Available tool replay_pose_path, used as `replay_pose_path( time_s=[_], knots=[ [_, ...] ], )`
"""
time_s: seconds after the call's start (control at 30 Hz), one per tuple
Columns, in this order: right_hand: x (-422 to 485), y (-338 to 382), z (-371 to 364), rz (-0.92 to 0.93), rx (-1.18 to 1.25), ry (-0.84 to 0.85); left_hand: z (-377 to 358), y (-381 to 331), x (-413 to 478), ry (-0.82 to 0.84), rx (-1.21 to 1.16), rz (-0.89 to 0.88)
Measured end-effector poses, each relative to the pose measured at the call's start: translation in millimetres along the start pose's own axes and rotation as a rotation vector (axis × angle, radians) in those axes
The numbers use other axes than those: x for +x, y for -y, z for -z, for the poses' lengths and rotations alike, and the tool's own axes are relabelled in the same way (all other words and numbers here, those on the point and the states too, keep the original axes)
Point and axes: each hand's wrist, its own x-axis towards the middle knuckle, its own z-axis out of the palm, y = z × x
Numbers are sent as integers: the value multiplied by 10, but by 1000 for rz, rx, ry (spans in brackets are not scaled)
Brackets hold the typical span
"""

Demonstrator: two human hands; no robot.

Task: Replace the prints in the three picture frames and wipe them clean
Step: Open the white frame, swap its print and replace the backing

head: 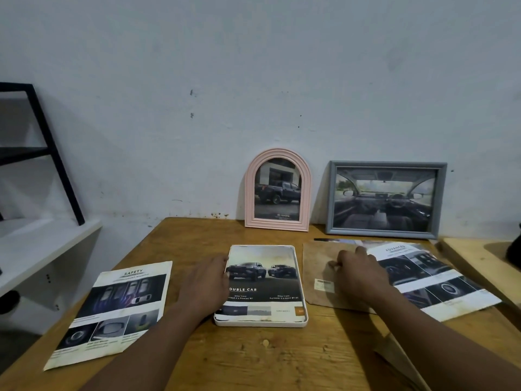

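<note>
- Head view: a white, round-cornered rectangular picture frame (260, 323) lies flat at the middle of the wooden worktop (282, 359), with a "Double Cab" truck print (263, 280) seated inside its rim.
- The left hand (207, 280) lies relaxed, fingers against the frame's left edge, steadying rather than gripping it.
- The right hand (358, 270) rests on a brown fibreboard backing panel (318, 258) just right of the frame. Its fingers are curled, but I cannot tell whether they pinch a tab or only press down.
- That panel overlaps a loose "Advanced" brochure sheet (439, 280); a loose "Safety" sheet (118, 309) lies well to the left.
- A pink arched frame (249, 193) and a grey rectangular frame (386, 164) lean upright against the wall at the back, each holding a car print.
- Risks, as I judge them: lifting the panel could drag the sheet under it — creasing it or sliding it off the worktop. Lowering it askew could shift or buckle the seated print. A nudge at the back could tip the leaning frames.
</note>
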Motion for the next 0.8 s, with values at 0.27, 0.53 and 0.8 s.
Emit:
replay_pose_path(
  time_s=[0.27, 0.53, 0.8],
  knots=[
    [43, 145, -7, 61, 30, -103, 41, -24, -36, -17, -34, 70],
    [52, 131, -133, 48, 96, -42, 41, -15, -83, -77, -96, 116],
    [-149, 682, -1, 231, 170, -126, 42, -115, -130, -120, -87, 123]
  ],
)
